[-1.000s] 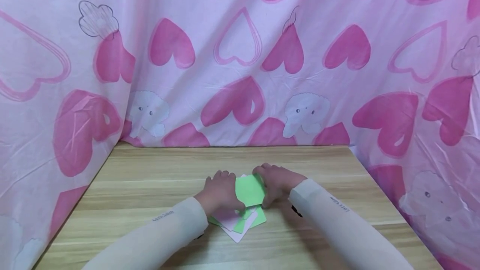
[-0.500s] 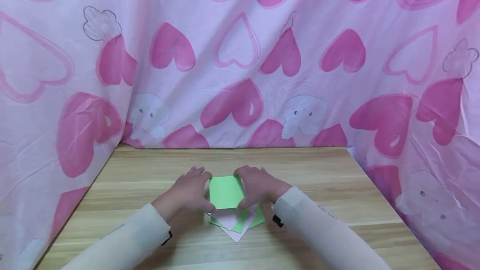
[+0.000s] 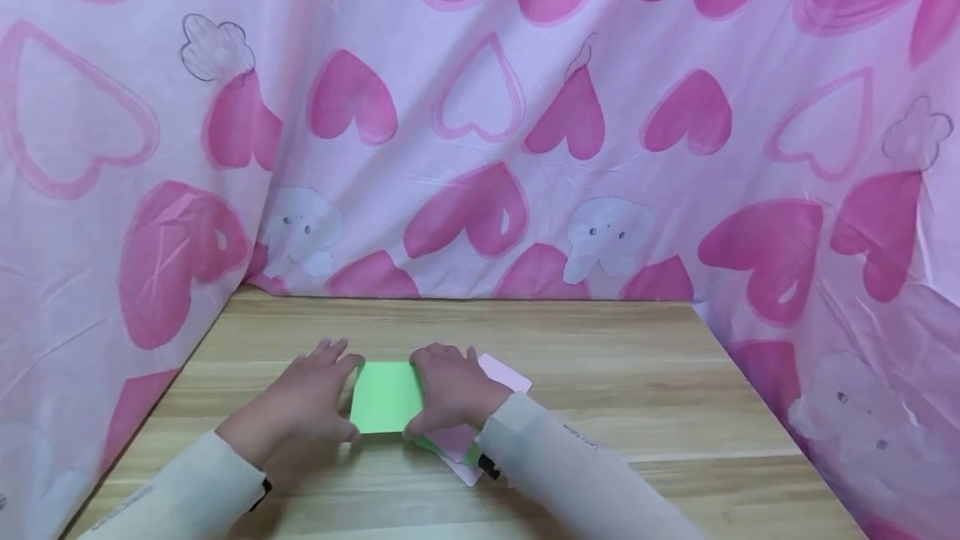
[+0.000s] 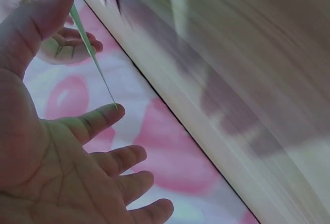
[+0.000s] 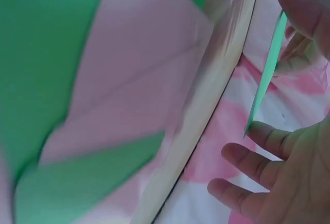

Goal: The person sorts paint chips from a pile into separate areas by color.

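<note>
A square sheet of light green paper (image 3: 386,397) is held between the two hands above the pale wooden table (image 3: 600,357), left of the middle and toward the near edge. The left hand (image 3: 303,398) pinches the sheet's left edge: in the left wrist view the thumb tip and the index fingertip (image 4: 105,114) meet the thin green edge (image 4: 90,53), while the other fingers lie loosely spread. The right hand (image 3: 448,390) holds the right edge the same way; in the right wrist view the paper (image 5: 265,74) shows edge-on between the thumb and the index finger (image 5: 270,137). The hands are apart, one at each side of the sheet, both clamped on it. Both forearms wear cream-white sleeves (image 3: 555,465).

Just right of the held sheet, partly under the right hand and wrist, lies a loose pile of pink and green paper squares (image 3: 504,373) flat on the table, their corners fanned out at different angles. A pink cloth printed with hearts and small white figures (image 3: 480,148) hangs behind the far edge of the table and along its left and right sides.
</note>
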A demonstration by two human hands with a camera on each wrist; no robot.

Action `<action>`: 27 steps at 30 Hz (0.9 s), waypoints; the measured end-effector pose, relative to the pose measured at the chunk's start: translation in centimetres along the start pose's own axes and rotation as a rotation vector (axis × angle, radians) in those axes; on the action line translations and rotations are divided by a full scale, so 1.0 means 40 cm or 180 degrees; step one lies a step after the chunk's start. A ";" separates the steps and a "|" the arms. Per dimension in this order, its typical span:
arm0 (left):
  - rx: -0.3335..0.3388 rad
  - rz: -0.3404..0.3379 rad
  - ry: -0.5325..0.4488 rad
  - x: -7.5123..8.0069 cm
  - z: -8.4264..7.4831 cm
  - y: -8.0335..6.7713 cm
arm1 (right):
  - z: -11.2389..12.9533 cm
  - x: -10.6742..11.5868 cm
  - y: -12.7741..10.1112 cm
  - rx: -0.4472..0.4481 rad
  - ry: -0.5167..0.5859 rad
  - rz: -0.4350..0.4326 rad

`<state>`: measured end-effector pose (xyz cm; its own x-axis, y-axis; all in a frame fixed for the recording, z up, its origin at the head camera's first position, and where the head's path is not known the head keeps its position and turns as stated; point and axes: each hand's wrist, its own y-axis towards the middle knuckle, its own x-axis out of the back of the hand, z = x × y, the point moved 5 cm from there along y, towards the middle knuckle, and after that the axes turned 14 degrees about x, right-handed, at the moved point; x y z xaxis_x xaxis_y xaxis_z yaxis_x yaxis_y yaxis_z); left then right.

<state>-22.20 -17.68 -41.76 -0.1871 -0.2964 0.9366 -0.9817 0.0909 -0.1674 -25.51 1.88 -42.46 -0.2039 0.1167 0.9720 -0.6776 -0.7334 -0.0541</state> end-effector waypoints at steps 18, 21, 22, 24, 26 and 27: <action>0.0314 0.0335 -0.0092 -0.018 0.134 -0.004 | 0.096 -0.075 0.104 -0.0159 -0.0400 0.0244; 0.0393 0.0422 -0.0140 -0.031 0.144 0.001 | 0.098 -0.082 0.107 -0.0195 -0.0361 0.0306; 0.0424 0.0447 -0.0147 -0.036 0.147 0.003 | 0.098 -0.082 0.107 -0.0211 -0.0335 0.0319; 0.0487 0.0486 -0.0156 -0.044 0.152 0.007 | 0.097 -0.082 0.107 -0.0223 -0.0311 0.0352; 0.0514 0.0499 -0.0148 -0.048 0.154 0.009 | 0.098 -0.082 0.108 -0.0224 -0.0299 0.0368; 0.0521 0.0503 -0.0138 -0.049 0.154 0.010 | 0.098 -0.082 0.108 -0.0223 -0.0282 0.0374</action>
<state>-22.45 -22.94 -45.57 -0.3370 -0.3316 0.8812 -0.9321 -0.0148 -0.3620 -25.00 -4.29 -44.97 -0.2236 -0.0290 0.9743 -0.7009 -0.6898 -0.1814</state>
